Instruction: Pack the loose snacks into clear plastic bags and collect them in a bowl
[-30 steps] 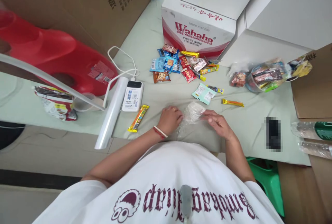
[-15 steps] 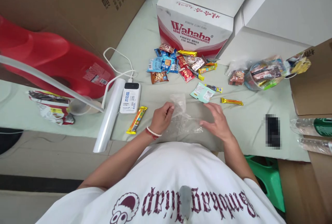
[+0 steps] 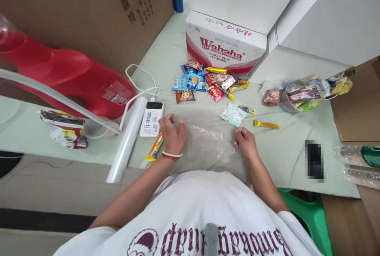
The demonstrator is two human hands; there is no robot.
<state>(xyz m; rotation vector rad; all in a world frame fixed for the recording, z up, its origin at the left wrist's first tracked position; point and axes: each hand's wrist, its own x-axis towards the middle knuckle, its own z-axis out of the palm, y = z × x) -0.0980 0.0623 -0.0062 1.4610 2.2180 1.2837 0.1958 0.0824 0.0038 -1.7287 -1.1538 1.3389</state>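
A clear plastic bag lies spread out on the cloth in front of my body, between my hands. At its right edge, my right hand is closed, thumb and fingers pinching the film. My left hand is at the bag's left side, its fingers loosely bent and thumb apart, with nothing visible in it. Partly hidden behind that hand is a yellow-and-orange snack bar. A white power bank with a plugged-in cable sits just beyond. Past my right hand rests a pale green packet.
Several wrapped snacks are heaped before a Wahaba-style carton. A filled snack tub stands at right, near another yellow bar. Leftward are a plastic film roll, a red jug and a blurred dark object at far right.
The crumpled bag has been spread out wider. My left hand has moved left and its fingers have loosened, while my right hand has closed on the bag's edge. The camera view has shifted slightly.
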